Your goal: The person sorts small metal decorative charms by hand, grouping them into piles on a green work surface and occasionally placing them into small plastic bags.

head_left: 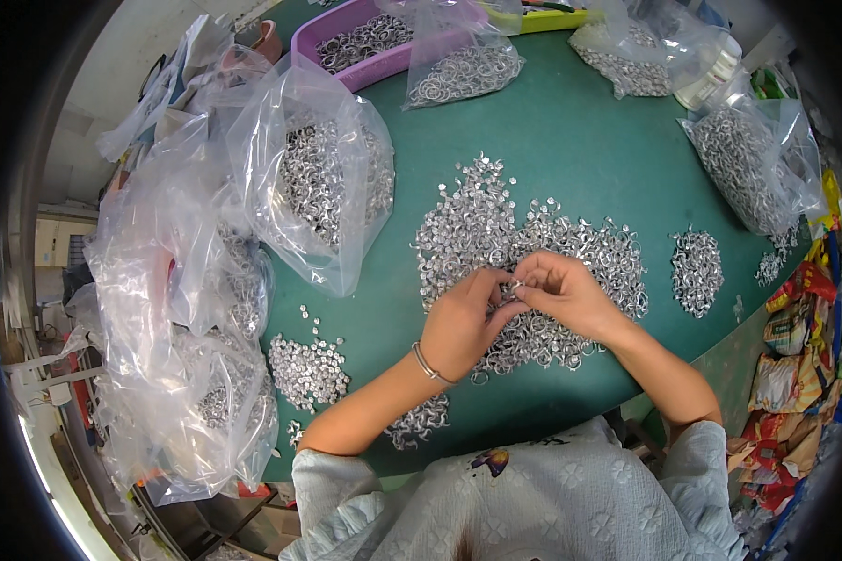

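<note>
A green-topped table (571, 140) fills most of the view, its curved near edge bending with the lens under even, bright light. Left of the table, a pale floor (51, 467) shows beside a light wall (112, 65) and a cream cabinet (56, 241). Right of the table, a heap of colourful printed packets (795, 374) lies on the floor, too crowded to tell apart.
</note>
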A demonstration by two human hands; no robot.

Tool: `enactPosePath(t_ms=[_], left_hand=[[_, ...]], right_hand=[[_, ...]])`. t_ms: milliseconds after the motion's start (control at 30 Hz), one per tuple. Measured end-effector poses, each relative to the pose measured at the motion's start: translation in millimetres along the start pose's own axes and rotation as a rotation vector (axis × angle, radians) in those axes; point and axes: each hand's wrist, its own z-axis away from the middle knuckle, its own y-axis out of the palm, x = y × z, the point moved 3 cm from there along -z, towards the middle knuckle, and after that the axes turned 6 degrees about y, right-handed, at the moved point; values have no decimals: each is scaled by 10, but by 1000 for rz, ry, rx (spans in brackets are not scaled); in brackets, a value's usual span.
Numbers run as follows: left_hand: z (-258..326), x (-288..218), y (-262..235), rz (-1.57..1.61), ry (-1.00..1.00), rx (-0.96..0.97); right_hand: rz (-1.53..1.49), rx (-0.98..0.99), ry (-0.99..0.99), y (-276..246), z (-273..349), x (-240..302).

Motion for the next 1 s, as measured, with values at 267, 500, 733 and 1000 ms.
enactPosePath(t_ms=[267, 500, 733, 1000], left_hand=[[33, 65, 81, 285, -139, -34], [90, -47, 25, -132, 181, -124], [48, -152, 19, -151, 208, -53], [61, -31, -87, -181, 71, -94]], right_hand=[[668, -345, -392, 132, 234, 239], [461, -372, -307, 239, 342, 142], [508, -398, -423, 168, 378, 134], [1000, -618, -366, -213, 429, 218]])
